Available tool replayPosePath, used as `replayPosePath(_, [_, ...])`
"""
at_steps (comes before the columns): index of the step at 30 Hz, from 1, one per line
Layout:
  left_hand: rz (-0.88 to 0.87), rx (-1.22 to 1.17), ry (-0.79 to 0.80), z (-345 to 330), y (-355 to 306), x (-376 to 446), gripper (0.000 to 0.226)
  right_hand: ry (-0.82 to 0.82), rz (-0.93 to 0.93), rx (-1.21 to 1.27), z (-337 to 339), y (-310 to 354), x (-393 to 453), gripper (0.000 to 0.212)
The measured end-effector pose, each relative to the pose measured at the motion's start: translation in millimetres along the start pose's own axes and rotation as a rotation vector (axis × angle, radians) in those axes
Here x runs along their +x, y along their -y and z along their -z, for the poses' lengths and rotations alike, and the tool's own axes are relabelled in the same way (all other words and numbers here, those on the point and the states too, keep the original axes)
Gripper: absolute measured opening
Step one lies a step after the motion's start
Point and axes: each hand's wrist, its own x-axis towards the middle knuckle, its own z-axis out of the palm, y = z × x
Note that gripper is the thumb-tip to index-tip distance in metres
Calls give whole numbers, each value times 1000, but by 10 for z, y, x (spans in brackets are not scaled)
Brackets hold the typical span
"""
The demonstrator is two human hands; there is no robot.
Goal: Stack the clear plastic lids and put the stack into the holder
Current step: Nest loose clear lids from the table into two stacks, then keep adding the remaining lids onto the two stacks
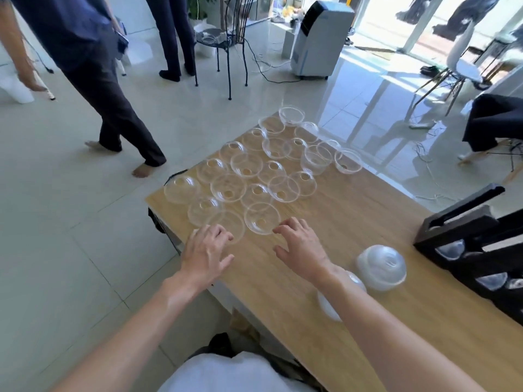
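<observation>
hands reach out over a wooden table [368, 222], both with fingers spread loose and holding nothing. left hand [205, 250] hovers at the near edge of a clear lid [226, 224]; whether the fingertips touch it is hard to tell through the blur. right hand [301, 246] sits just beside another lid [261, 217], fingertips close to its rim. many more clear dome lids [254, 168] lie scattered singly across the far half of the table, some overlapping. two stacks of lids [380, 267] rest dome up near the right forearm. black holder [464, 239] stands at the table's right edge with domes showing in its slots. two people [93, 66] stand on the tiled floor beyond.
</observation>
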Motion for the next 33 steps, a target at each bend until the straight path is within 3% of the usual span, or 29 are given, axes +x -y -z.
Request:
replayPosePath(6, [-137, 57, -10, -297, 438, 100, 41, 10, -12, -141, -286, 300, 298, 38])
replayPosePath(12, [-221, -68, -110, -302, 503, 149, 27, -190, -10, -64, -433, 297, 315, 15])
replayPosePath(16, [-37, -581, 14, -86, 402, 145, 14, -376, -156, 333, -356, 283, 187, 19])
replayPosePath(18, [158, -978, 127, -18, 329, 128, 19, -347, -374, 588, -281, 260, 119, 24])
replayPosePath(20, [325, -1276, 144, -27, 297, 132, 23, -296, -607, 856, -232, 185, 115, 22])
replayPosePath(23, [534, -1491, 227, -121, 302, 121, 28, -173, -845, 1145, -197, 24, 111, 24])
replayPosePath(26, [614, -1406, 283, -239, 349, 136, 28, -72, -939, 1168, -201, -74, 96, 25])
replayPosePath(28, [598, -1249, 256, -293, 386, 158, 25, -77, -950, 1025, -204, -109, 112, 27])
replayPosePath(30, [512, -1054, 206, -295, 411, 166, 27, -35, -899, 762, -183, -136, 112, 36])
replayPosePath(33, [283, -775, 229, -237, 396, 154, 54, 23, -737, 433, -168, -125, 51, 45])
